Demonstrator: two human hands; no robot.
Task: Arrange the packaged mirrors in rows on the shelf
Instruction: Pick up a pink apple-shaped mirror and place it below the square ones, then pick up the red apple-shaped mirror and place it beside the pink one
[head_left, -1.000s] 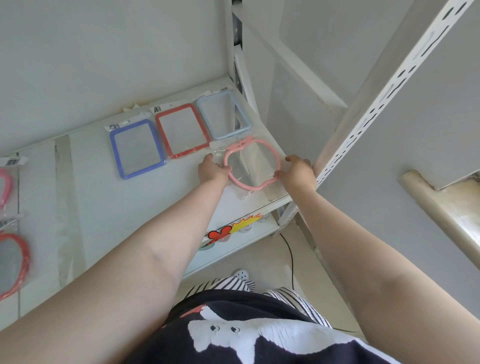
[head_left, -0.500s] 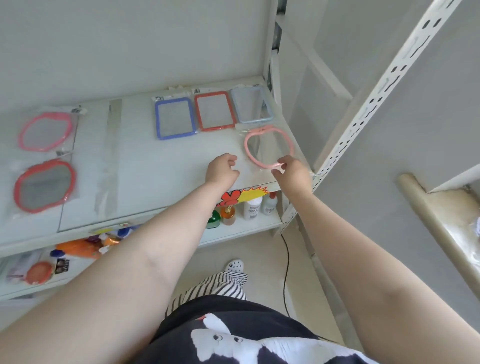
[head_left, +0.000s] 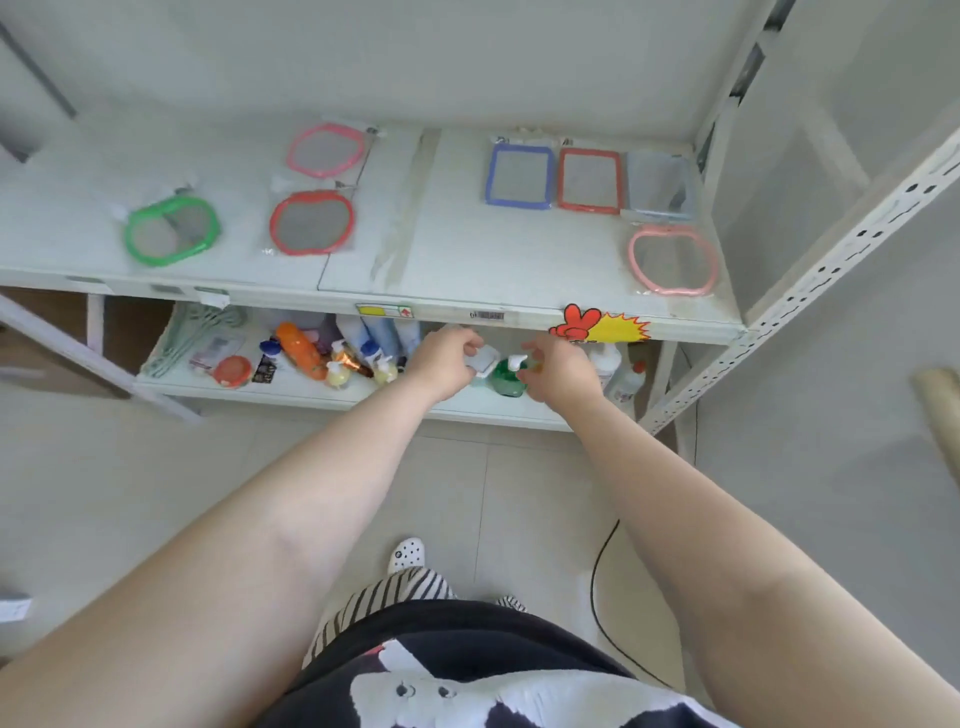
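Packaged mirrors lie flat on the white shelf (head_left: 493, 254). At the back right stand a row of three rectangular ones: blue (head_left: 519, 175), red (head_left: 589, 180) and grey-blue (head_left: 658, 184). In front of the grey-blue one lies a pale pink apple-shaped mirror (head_left: 672, 260). Further left lie a pink mirror (head_left: 326, 150), a red one (head_left: 311, 222) and a green one (head_left: 171, 230). My left hand (head_left: 447, 364) and my right hand (head_left: 558, 371) hover below the shelf's front edge with loosely curled fingers, holding nothing and touching no mirror.
The lower shelf (head_left: 322, 395) carries several bottles and small goods, among them a green pump bottle (head_left: 508, 376) between my hands. A perforated upright post (head_left: 810, 280) stands at the right. A black cable (head_left: 597, 577) runs across the tiled floor.
Both hands let go of the pale pink mirror, which stays at the shelf's front right, and drew back below the shelf edge. The view swung left, showing more mirrors.
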